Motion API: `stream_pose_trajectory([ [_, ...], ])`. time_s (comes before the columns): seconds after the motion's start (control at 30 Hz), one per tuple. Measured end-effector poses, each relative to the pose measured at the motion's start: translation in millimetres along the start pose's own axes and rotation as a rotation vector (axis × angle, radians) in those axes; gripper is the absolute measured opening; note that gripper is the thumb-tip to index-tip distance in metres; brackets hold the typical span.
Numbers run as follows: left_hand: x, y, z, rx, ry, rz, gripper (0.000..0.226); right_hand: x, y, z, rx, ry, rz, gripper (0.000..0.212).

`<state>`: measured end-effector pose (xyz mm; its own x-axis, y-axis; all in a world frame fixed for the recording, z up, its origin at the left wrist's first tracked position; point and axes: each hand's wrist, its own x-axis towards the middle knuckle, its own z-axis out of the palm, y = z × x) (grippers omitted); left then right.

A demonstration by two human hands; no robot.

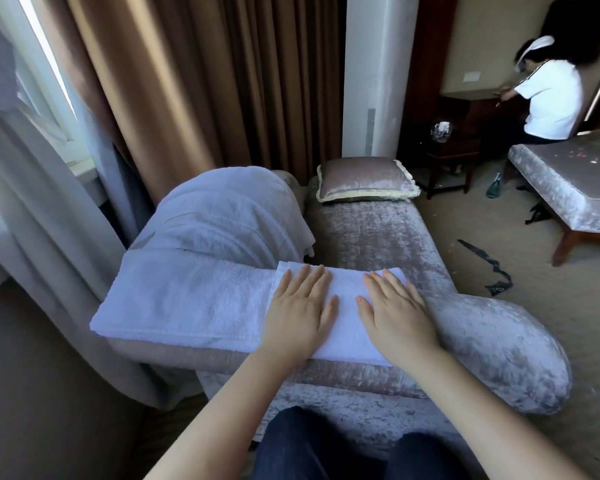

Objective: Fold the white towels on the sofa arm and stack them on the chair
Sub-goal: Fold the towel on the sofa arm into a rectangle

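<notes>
Across the velvet sofa arm (492, 337), a white towel (187, 299) lies folded into a long strip whose axis runs left to right along the arm, its left end hanging a little past the upholstery toward the curtain (174, 81). Behind that left stretch, a heap of unfolded towels (229, 213) is draped over the sofa back. At the strip's right end the cloth is doubled over into a thicker panel, and the person's left hand (297, 311) presses flat on it, fingers spread and gripping nothing. Just beside it, the right hand (394, 313) lies equally flat and released on the same panel, nearer the bare rounded end of the arm. The long unfolded remainder lies to the left of both hands, so the left hand is judged the nearer for drawing it over in a further fold. No chair holding a stack can be identified; a cushion (364, 180) on the seat and an upholstered bench (568, 188) farther right carry no towels
</notes>
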<state>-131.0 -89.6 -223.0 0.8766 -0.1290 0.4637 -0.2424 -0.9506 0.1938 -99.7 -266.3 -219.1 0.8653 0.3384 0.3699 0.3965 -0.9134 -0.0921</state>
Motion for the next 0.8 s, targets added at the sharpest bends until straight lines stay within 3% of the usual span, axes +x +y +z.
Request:
stream_pose_trajectory([
  [0.1, -8, -25, -24, -0.212, 0.041, -0.06, 0.052, 7, -21, -9, 0.045, -0.001, -0.056, 0.071],
  [0.17, -20, -56, -45, -0.149, 0.156, -0.134, 0.045, 16, -42, -10, 0.094, -0.009, -0.164, 0.06],
  [0.27, -44, -108, -80, -0.013, 0.259, -0.378, 0.029, 31, -79, -8, 0.126, -0.014, -0.226, 0.063],
  [0.37, -69, -149, -112, 0.046, 0.269, -0.675, 0.029, 40, -98, 5, 0.135, -0.021, -0.206, 0.059],
  [0.53, -91, -198, -134, 0.019, 0.149, -0.951, 0.032, 39, -100, 13, 0.097, 0.02, -0.198, 0.059],
  [0.63, -90, -205, -132, -0.016, 0.075, -0.979, 0.027, 39, -100, 14, 0.093, 0.007, -0.192, 0.059],
  [0.8, -88, -217, -137, -0.105, 0.12, -0.993, 0.021, 39, -98, 15, 0.101, 0.032, -0.219, 0.059],
])
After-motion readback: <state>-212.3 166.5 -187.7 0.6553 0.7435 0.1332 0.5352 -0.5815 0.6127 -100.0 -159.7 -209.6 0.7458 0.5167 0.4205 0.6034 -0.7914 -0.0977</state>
